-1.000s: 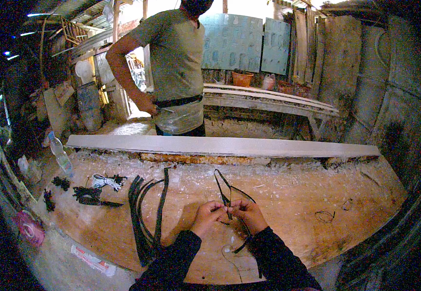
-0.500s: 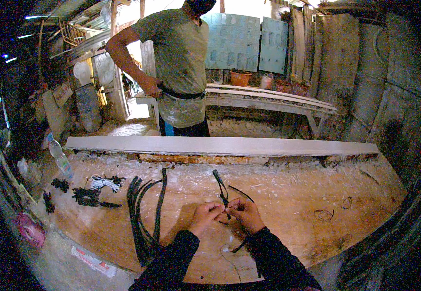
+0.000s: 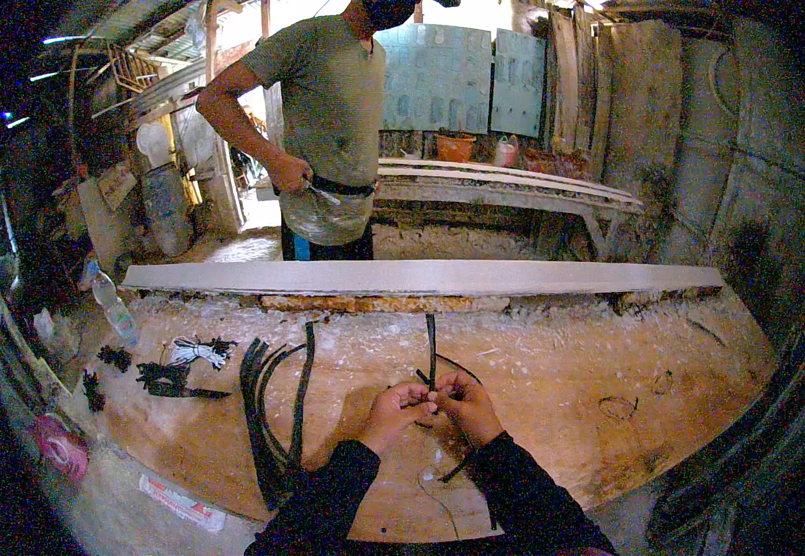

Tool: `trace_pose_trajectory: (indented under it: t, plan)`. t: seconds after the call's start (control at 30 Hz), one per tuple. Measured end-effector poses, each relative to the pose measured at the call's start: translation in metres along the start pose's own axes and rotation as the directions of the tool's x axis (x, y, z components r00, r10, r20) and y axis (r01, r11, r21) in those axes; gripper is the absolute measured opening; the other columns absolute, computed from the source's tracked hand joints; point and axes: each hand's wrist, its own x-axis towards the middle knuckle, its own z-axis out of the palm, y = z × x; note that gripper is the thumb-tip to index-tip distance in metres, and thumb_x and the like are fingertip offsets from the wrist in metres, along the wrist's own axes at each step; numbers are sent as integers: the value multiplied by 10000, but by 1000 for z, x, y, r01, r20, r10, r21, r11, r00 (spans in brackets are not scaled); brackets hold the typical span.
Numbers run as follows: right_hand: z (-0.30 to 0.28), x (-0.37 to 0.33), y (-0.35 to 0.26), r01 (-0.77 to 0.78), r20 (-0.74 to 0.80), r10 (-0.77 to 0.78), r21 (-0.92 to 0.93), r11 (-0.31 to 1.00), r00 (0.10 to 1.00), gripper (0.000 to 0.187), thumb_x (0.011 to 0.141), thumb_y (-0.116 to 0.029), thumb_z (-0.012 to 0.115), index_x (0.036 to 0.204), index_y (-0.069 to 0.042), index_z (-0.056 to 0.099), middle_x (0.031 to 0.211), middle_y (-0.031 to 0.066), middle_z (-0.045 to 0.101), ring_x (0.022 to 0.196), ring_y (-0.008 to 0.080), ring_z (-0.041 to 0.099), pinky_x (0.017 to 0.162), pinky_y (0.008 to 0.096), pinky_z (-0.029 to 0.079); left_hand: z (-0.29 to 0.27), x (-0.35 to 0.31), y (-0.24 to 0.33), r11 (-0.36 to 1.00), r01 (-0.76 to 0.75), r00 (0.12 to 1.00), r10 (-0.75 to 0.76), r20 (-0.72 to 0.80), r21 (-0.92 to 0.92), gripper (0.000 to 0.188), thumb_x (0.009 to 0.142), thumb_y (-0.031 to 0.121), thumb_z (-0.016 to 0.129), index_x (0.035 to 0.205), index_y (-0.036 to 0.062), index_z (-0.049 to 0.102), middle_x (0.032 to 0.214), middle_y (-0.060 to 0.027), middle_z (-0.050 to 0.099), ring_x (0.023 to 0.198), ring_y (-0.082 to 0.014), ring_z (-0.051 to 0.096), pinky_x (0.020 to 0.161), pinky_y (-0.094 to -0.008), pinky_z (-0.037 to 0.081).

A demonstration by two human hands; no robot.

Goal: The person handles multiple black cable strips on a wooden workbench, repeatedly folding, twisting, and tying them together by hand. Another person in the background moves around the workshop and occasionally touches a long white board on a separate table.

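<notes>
A narrow black strip (image 3: 432, 347) is held over the near middle of the wooden table (image 3: 551, 435), one end pointed toward the long pale beam (image 3: 421, 277) at the far edge. It is pinched by the closed fingertips of the left hand (image 3: 397, 413) and the right hand (image 3: 469, 409), which are brought close together. Longer black strips (image 3: 259, 417) are laid to the left, and a white cord bundle (image 3: 200, 352) is seen farther left. At the far left, a clear plastic bottle (image 3: 113, 301) is tilted; whether liquid is held in it cannot be told. Beyond the far bench (image 3: 504, 190), an orange pot (image 3: 455, 148) and a pale jug (image 3: 506, 152) are seen, their contents hidden.
</notes>
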Motion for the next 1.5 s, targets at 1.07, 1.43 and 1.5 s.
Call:
trace_pose_trajectory:
  t: [1.07,1.43,1.5]
  plan:
    - [-53,12,-20,-7,-299,68,201,980,952,79,745,-124,579,805,-82,552,639,-47,498,506,38,413,430,164,317,0,-3,-12,918,4,994,-49,102,397,206,684,33,594,883,16,543,781,-20,558,724,-96,523,660,-232,437]
    - [-37,8,-19,100,-193,-112,-71,992,975,187,706,-78,602,883,-62,545,766,-26,515,604,60,459,530,181,370,-6,3,-11,985,168,985,-169,15,44,174,723,29,565,891,11,526,825,-33,560,768,-107,534,688,-263,452]
    - [-30,6,-11,62,-145,-71,-69,996,987,182,698,-68,608,867,-56,542,791,-16,519,640,74,474,576,195,388,-7,1,-5,974,182,980,-191,-57,-135,173,727,37,563,895,25,523,822,-26,560,761,-107,534,677,-259,448]
